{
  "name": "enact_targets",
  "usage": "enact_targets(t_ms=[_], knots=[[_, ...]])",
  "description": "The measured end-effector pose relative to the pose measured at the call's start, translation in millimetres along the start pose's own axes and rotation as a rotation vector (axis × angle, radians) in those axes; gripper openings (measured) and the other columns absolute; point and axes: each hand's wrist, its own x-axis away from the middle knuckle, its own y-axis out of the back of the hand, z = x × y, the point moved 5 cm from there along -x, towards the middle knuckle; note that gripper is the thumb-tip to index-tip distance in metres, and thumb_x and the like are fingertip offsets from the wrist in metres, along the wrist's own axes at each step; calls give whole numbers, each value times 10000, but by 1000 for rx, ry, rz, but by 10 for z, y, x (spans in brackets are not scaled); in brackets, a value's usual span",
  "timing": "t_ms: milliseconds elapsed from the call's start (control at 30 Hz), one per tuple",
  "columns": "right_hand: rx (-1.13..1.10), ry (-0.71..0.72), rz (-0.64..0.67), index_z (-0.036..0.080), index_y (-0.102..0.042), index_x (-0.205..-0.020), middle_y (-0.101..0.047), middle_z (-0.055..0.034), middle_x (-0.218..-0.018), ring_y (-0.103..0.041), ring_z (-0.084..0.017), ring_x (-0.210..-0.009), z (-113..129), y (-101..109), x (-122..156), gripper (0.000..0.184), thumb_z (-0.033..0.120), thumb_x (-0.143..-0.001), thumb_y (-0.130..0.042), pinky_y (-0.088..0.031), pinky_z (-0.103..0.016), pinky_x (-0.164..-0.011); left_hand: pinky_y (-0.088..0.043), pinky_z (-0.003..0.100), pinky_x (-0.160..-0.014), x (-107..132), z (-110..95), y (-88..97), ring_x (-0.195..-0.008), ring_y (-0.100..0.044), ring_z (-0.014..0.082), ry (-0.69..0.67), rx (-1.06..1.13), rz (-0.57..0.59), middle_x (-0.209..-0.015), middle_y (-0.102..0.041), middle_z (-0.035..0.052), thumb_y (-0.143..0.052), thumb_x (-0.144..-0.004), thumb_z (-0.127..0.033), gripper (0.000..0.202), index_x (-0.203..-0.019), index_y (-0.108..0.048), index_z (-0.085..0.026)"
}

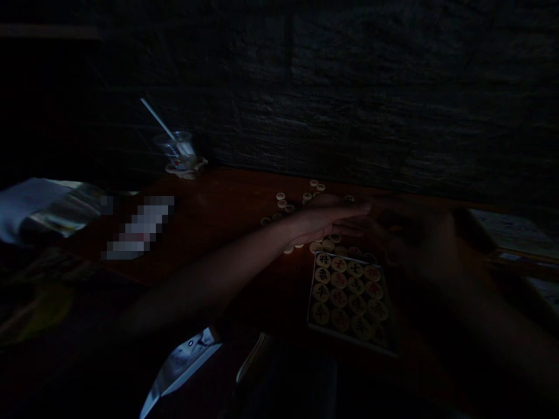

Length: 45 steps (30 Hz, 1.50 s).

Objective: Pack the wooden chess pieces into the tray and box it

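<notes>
In the head view, my left hand (332, 220) reaches across the table with its fingers stretched out, just above loose Chinese chess pieces (283, 204). Several of these round wooden discs show around it, and part of the group is hidden beneath it. My right hand (421, 235) is to the right, dark and smeared by motion, so its fingers cannot be made out. Below the hands lies a shallow square box (312, 291) filled with rows of chess pieces (339, 280) bearing red and black characters. More discs (328, 245) lie against its far edge.
A clear plastic cup (174, 150) with a straw stands on a coaster at the back left of the wooden table (218, 201). A dark brick wall (279, 110) rises behind. Flat pale boxes (515, 233) are at the right; a pixelated item (142, 230) lies left.
</notes>
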Motion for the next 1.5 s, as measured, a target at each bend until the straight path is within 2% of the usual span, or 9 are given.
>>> enact_targets(t_ms=[133, 233, 433, 600, 767, 900, 1100, 1400, 1500], knots=[[-43, -35, -2, 317, -776, -1245, -811, -69, -997, -738, -239, -701, -33, -5, 0, 322, 361, -926, -760, -566, -363, -596, -570, 361, -940, -6, -10, 3, -882, -739, 172, -28, 9, -14, -955, -786, 109, -958, -731, -334, 373, -959, -796, -86], [12, -3, 9, 265, -783, -1231, -816, -95, -1021, -754, -250, -729, -39, -6, 2, 308, 324, -931, -751, -573, -370, -621, -569, 368, -942, -13, 4, 9, -874, -737, 171, -20, 31, -12, -927, -779, 100, -957, -728, -302, 335, -923, -794, -83], [28, 4, 48, 267, -800, -1179, -810, -83, -968, -753, -250, -750, -29, -31, 7, 256, 314, -931, -759, -574, -378, -672, -585, 334, -895, 2, 5, 32, -853, -733, 153, -4, -13, -67, -920, -778, 92, -849, -869, -272, 194, -908, -794, -90], [-78, -101, 29, 276, -804, -1196, -792, -61, -960, -729, -229, -760, -58, -32, 6, 283, 276, -914, -778, -573, -370, -676, -612, 308, -858, 35, -22, -4, -877, -753, 158, -34, -30, -103, -958, -794, 103, -795, -907, -182, 118, -975, -807, -87], [-166, -167, -25, 254, -834, -1110, -768, -69, -1001, -709, -206, -836, -135, -60, 17, 245, 319, -874, -844, -568, -347, -711, -628, 313, -837, 37, -16, 0, -867, -772, 170, -85, -98, -133, -968, -807, 119, -761, -937, -223, 133, -969, -812, -104], [-366, -362, -47, 227, -839, -1069, -782, -76, -1036, -704, -184, -793, -240, -124, 34, 314, 390, -807, -895, -561, -316, -651, -631, 315, -835, 50, -35, 13, -854, -774, 170, -151, -192, -162, -942, -810, 100, -772, -930, -260, 150, -978, -808, -122], [-714, -634, 27, 213, -854, -1019, -796, -38, -843, -599, -110, -549, -294, -260, 41, 417, 467, -700, -941, -505, -257, -518, -635, 310, -835, 61, -66, 43, -843, -784, 172, -204, -268, -162, -949, -815, 84, -827, -883, -340, 228, -978, -801, -134], [-758, -657, -16, 174, -858, -873, -677, 7, -592, -572, -96, -503, -270, -225, 15, 365, 528, -785, -860, -479, -219, -503, -621, 287, -783, 78, -121, -9, -796, -772, 159, -243, -394, -177, -904, -820, 75, -837, -849, -319, 237, -1005, -795, -145], [-681, -633, -62, 169, -857, -937, -707, 0, -620, -570, -94, -488, -283, -206, 20, 376, 504, -766, -876, -468, -216, -487, -609, 279, -748, 77, -118, 5, -791, -772, 163, -266, -458, -191, -914, -819, 75, -800, -868, -315, 218, -1012, -801, -152]])
